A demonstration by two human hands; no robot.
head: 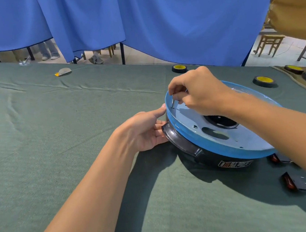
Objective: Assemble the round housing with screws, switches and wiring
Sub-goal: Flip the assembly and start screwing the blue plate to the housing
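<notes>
The round housing (241,138) lies flat on the green cloth (70,128) at the right centre of the frame, its pale blue plate facing up. The spot that matters is at the plate's upper-left edge, just inside the raised rim. There a small screw (173,103) stands nearly upright, long axis vertical, with its tip at or in a hole in the plate. I cannot tell whether it has entered.

The right hand (202,92) comes in from the right, directly above the screw. Its thumb and fingertips are closed tightly on the screw's upper end, and the other fingers are curled in.

The left hand (146,132) is just outside the rim, on the same side. It is fairly flat and grips nothing. The thumb presses the blue edge and the fingers lie against the black side, beside the handle (179,139). It seems to be bracing the housing.

Two red-faced switches (295,184) lie loose at lower right, untouched.
</notes>
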